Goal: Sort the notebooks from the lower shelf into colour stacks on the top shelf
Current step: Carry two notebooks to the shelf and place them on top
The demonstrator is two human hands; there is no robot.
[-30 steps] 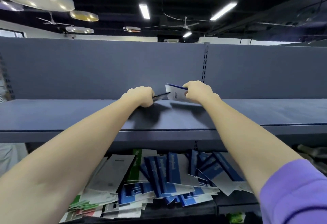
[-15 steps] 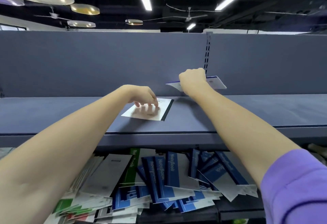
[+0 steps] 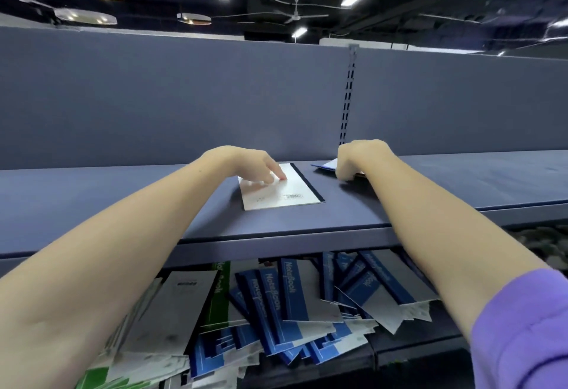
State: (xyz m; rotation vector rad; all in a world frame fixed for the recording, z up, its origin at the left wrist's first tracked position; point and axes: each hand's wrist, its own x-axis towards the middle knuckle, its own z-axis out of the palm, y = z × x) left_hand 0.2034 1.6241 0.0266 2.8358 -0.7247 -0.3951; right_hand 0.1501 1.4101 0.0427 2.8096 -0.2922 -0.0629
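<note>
Left hand (image 3: 256,163) flat on white notebook (image 3: 281,189) — right hand (image 3: 358,158) grips blue notebook (image 3: 325,165).

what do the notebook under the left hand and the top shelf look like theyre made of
Notebook: paper or thin card, matte white back, printed barcode, dark bound edge, lying flat. Top shelf: probably painted sheet metal, judging by its smooth blue-grey surface and thin folded front lip.

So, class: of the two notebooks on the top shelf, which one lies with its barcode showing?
The black-spined notebook under the left hand; the blue-edged notebook is mostly hidden beneath the right hand.
</note>
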